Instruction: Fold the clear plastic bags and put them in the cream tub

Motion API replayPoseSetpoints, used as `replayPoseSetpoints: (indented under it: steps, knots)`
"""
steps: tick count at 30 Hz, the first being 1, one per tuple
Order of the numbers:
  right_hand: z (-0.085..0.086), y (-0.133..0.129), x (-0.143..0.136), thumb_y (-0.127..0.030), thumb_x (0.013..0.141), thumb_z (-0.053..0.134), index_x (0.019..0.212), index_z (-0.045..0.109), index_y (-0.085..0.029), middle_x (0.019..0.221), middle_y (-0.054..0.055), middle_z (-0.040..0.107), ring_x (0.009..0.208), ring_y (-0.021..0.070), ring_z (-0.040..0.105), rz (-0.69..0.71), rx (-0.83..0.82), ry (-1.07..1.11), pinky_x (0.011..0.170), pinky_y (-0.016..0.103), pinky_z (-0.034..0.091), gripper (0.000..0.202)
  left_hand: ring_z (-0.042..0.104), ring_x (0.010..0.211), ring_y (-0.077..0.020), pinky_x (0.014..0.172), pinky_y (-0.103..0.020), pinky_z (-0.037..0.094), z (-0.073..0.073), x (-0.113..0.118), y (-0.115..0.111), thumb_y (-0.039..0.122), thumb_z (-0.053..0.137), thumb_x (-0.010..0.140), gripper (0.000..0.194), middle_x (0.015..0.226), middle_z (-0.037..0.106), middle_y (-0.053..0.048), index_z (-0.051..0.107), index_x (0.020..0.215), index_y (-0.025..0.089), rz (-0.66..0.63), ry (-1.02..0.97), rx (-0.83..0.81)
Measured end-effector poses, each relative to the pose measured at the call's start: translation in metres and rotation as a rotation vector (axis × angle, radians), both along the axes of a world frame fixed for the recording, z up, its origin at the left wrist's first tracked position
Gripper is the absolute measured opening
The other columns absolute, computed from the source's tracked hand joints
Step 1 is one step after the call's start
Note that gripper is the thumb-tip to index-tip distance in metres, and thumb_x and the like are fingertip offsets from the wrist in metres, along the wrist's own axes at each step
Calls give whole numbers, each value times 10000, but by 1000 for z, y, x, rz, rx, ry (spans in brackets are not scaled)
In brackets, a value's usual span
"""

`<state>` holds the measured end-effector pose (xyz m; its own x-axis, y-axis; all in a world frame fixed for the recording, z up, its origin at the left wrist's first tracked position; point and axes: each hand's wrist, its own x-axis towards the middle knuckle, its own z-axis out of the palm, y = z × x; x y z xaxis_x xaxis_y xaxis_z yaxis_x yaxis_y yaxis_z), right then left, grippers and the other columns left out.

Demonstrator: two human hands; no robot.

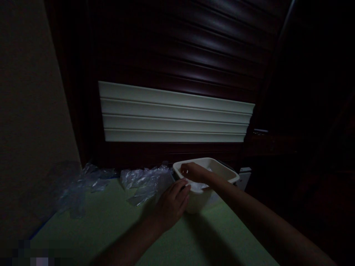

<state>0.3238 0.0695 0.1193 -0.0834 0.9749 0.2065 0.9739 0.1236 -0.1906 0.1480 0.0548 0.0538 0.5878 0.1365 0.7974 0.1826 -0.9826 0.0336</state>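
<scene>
A cream plastic tub (pixel 203 201) with rounded corners stands on a pale green surface, and thin white material (pixel 198 186) lies inside it. My left hand (pixel 175 199) is at the tub's near left corner, its fingers curled over the rim. Reaching in over the near side, my right hand (pixel 194 172) is inside the tub by its left wall. Its fingers are bent together as in a pinch, and what they hold is too dark and small to make out. Part of the tub's inside is hidden by my right hand and forearm.
Crumpled clear plastic bags (pixel 146 181) lie left of the tub, with more clear plastic (pixel 74 188) at the far left. Behind stands a dark slatted panel (pixel 177 59) with a pale slatted section (pixel 174 114). A white object (pixel 244 177) stands right of the tub.
</scene>
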Motion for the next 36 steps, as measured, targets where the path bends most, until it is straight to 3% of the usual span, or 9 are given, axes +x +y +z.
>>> replayPoseSetpoints:
  steps: [5, 10, 13, 17, 22, 26, 31, 36]
  knots:
    - [12, -19, -25, -305, 914, 543, 1123, 563, -155, 1096, 68, 598, 904, 193, 611, -76, 192, -36, 767, 388, 520, 258, 526, 1115, -243, 955, -436, 469, -1, -26, 7, 114, 383, 927, 269, 1156, 556, -137, 517, 1161, 116, 138, -27, -55]
    - [24, -35, -60, -173, 925, 461, 1085, 581, -136, 1070, 103, 596, 963, 216, 566, -58, 399, -86, 841, 382, 452, 203, 562, 1042, -237, 925, -434, 476, -6, -88, 8, 125, 407, 887, 270, 1075, 609, -88, 558, 1107, 173, 260, 35, -87]
    - [14, -42, -87, -99, 898, 409, 1103, 589, -126, 1089, 146, 591, 1011, 239, 529, 8, 460, -110, 884, 357, 407, 275, 567, 1028, -233, 900, -413, 488, -17, -126, 4, 139, 391, 891, 283, 1081, 606, -103, 553, 1122, 154, 330, 80, -110]
    - [-22, -46, -120, -108, 889, 431, 1120, 591, -141, 1114, 136, 594, 1030, 238, 524, 67, 467, -130, 899, 361, 404, 282, 563, 1034, -230, 895, -408, 485, -35, -157, 1, 135, 397, 872, 314, 1102, 601, -103, 537, 1153, 156, 389, 155, -109]
    - [-74, -34, -131, -231, 909, 532, 1205, 529, -167, 1296, 99, 502, 1139, 253, 502, -12, 423, -127, 927, 458, 419, 302, 566, 1004, -230, 886, -394, 481, -46, -163, 1, 92, 414, 830, 321, 1054, 620, -92, 565, 1102, 168, 371, 271, -43]
    - [-101, -19, -127, -270, 907, 550, 1270, 478, -182, 1333, 112, 465, 1100, 257, 537, -187, 354, -95, 872, 451, 478, 380, 583, 945, -234, 837, -386, 503, -45, -159, -1, 73, 419, 813, 316, 1017, 626, -98, 568, 1079, 156, 376, 313, -8]
    - [-113, -11, -124, -304, 911, 549, 1200, 524, -162, 1178, 92, 563, 958, 215, 601, -368, 236, -49, 786, 406, 521, 323, 589, 944, -232, 832, -375, 502, -45, -158, -1, 86, 424, 827, 303, 1030, 627, -95, 559, 1085, 170, 380, 334, 3]
    - [-110, -17, -124, -296, 906, 558, 1147, 556, -141, 1138, 91, 583, 945, 209, 603, -355, 178, -34, 792, 400, 515, 287, 596, 926, -242, 817, -380, 499, -45, -156, -2, 84, 431, 821, 297, 993, 630, -90, 561, 1074, 170, 361, 345, -17]
